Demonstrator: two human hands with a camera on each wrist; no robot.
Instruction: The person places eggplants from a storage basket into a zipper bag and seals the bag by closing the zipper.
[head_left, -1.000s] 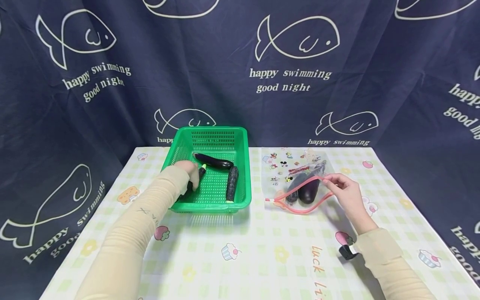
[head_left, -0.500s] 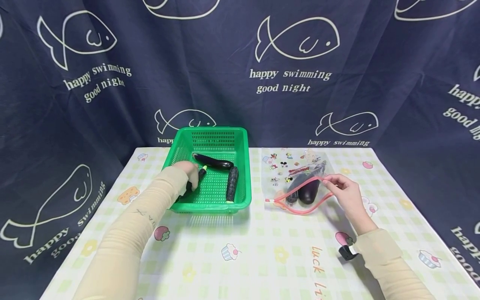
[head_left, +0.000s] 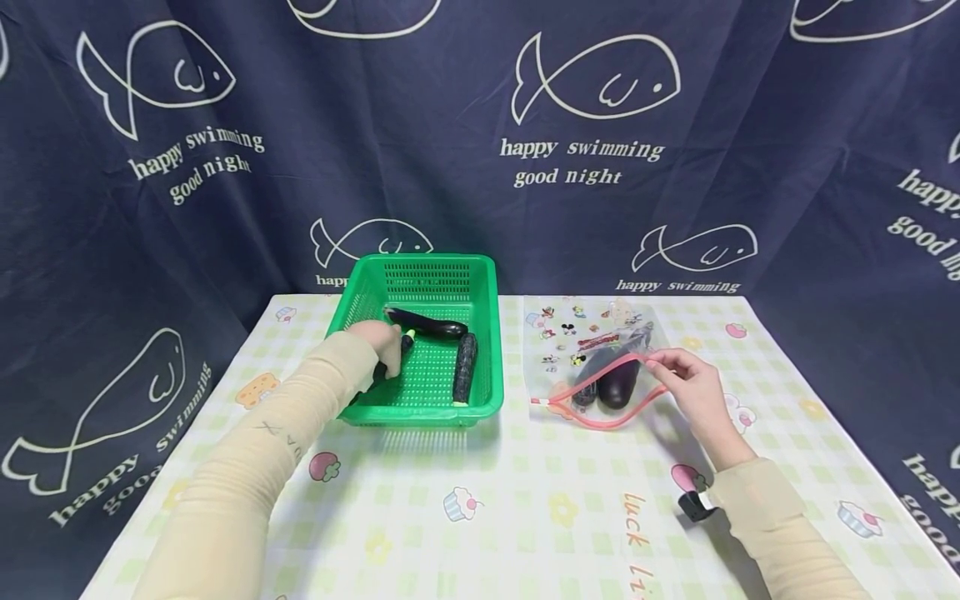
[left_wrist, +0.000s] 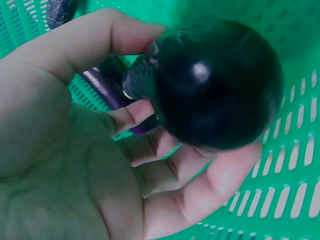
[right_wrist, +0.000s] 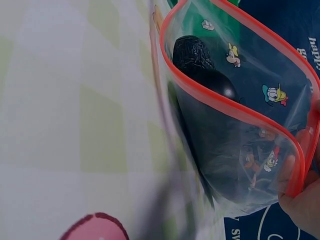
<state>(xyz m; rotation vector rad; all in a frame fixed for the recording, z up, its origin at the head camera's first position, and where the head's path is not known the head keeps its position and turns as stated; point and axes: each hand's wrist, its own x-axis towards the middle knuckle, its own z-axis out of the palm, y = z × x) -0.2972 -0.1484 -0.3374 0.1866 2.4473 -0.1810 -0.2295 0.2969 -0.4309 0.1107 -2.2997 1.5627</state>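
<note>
From the left edge, a navy-blue fabric curtain (head_left: pixel 585 100) printed with white fish outlines spans the full width behind the table. In front of it, my beige ribbed sleeve (head_left: pixel 247 475) extends forward to my left hand (head_left: pixel 375 340), positioned inside the green perforated plastic basket (head_left: pixel 491 367). The fingers of this hand are curled under a dark, glossy, round-ended vegetable (left_wrist: pixel 215 85), with the thumb on the opposite side; the grip is closed around it. Its light-green tip points away from me. I cannot tell whether it touches the basket floor.

To its right, within the same basket, a slim, glossy, purple-black eggplant (head_left: pixel 426 323) lies crosswise towards the rear. Just beside its right end, a dark, wrinkled, elongated vegetable (head_left: pixel 464 369) lies along the right wall, pale tip towards me.

Right of the basket, a clear plastic zip bag (head_left: pixel 555 333) with cartoon prints and a red rim lies with its mouth open towards me. It contains a dark wrinkled vegetable (right_wrist: pixel 192 52) and, adjacent on the right, a smooth, rounded, dark eggplant (head_left: pixel 618 385).

At the bag's right corner, my right hand (head_left: pixel 696 393) pinches the rim between thumb and fingers. A black strap (head_left: pixel 696 505) shows at the right cuff, above the pastel checked tablecloth (head_left: pixel 525 483)
</note>
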